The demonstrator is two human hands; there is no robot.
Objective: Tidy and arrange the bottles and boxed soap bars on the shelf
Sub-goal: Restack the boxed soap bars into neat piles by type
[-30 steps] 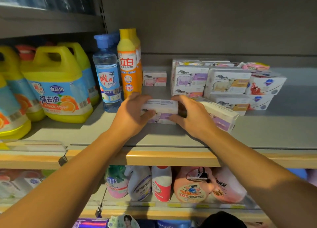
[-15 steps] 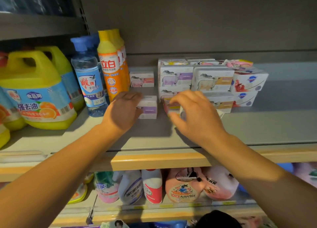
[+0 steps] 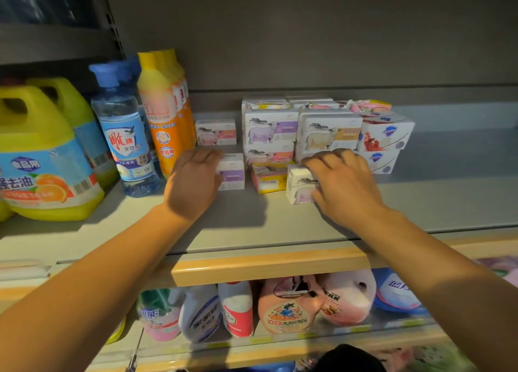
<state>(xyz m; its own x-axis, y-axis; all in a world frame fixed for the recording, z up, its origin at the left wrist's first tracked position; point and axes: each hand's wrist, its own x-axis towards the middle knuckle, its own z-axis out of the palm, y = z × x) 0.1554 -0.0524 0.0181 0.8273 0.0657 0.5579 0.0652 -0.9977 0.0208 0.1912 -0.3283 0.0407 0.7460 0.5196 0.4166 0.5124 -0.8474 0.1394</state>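
Observation:
On the grey shelf [image 3: 280, 226], my left hand [image 3: 193, 181] grips a white soap box with a purple label [image 3: 234, 172], beside the orange bottles [image 3: 165, 125]. My right hand [image 3: 342, 181] grips another white and purple soap box [image 3: 298, 186] standing on end. Between them lies a yellow soap box [image 3: 267, 177]. Behind are stacked sheep-printed soap boxes [image 3: 270, 128], [image 3: 328, 132] and red and blue printed boxes [image 3: 386, 133]. A single soap box [image 3: 215, 132] stands further back on the left.
A clear blue-capped bottle [image 3: 123, 130] and yellow jugs [image 3: 42, 158] stand at the left. The wooden shelf lip [image 3: 266, 265] runs in front. Below, spray bottles [image 3: 199, 313] and pink refill pouches [image 3: 291, 304] fill the lower shelf. Bare shelf extends right of the boxes.
My hands have parted. The left one stayed on the purple-labelled box by the orange bottles; the right one now holds a second box standing on end, and the yellow box is uncovered.

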